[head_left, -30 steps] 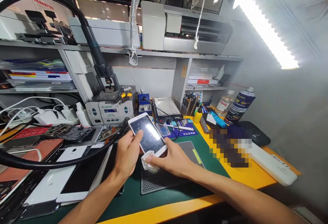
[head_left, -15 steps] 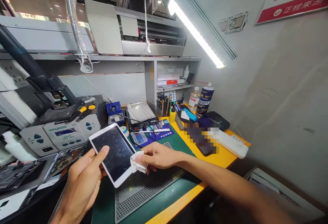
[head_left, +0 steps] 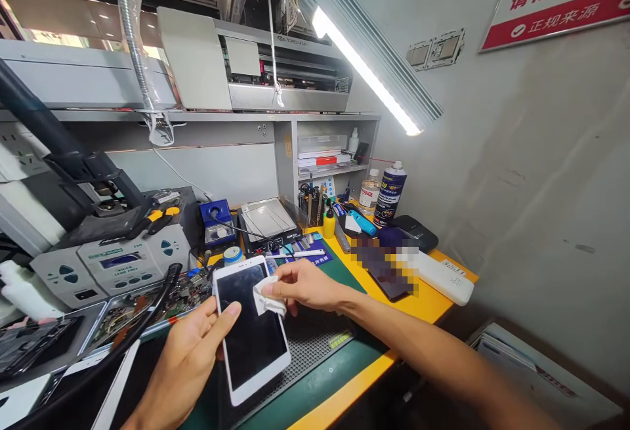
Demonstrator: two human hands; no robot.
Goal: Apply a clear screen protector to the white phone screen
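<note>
My left hand grips a white-framed device with a dark glass screen, a large phone or small tablet, by its left edge. The thumb lies over the screen and the other fingers go behind. Pinched in my right hand is a folded white tissue, which rests against the upper right part of the screen. The device is held tilted above a perforated dark mat on the green work surface.
At the left stands a grey soldering station beside a tray of circuit boards. A heating plate, a yellow bottle and a spray can stand behind. To the right lie a dark phone and a white case. A tube lamp hangs overhead.
The device has moved right and turned more upright in my left hand. The tissue has shifted from its lower right edge up onto the screen. The camera view has moved slightly.
</note>
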